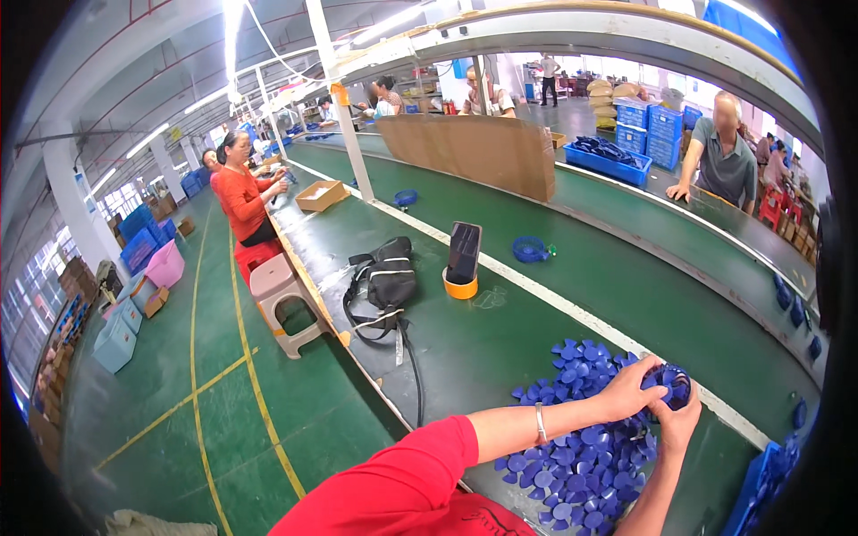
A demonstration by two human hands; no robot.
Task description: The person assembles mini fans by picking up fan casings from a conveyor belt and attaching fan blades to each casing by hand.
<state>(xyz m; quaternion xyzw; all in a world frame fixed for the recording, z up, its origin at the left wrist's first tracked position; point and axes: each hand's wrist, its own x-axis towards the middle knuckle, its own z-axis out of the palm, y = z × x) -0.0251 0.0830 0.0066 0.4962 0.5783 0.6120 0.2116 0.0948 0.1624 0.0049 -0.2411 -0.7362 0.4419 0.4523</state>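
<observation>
Both my hands are raised over the right side of the bench, closed on one round dark blue plastic part (677,382) with an open, basket-like rim. My left hand (628,390) grips its left side, with the thumb across the front. From below, my right hand (677,422) holds the same part, its fingers partly hidden. Under and around my forearms spreads a pile of small blue plastic pieces (572,473), flat and fan-shaped or rounded.
A phone (464,253) leans upright in an orange tape roll (460,286). Left of it lies a black bag (391,277) with straps. A round blue part (531,249) sits on the green belt (608,277). A blue crate (751,491) stands at lower right. Other people work farther off.
</observation>
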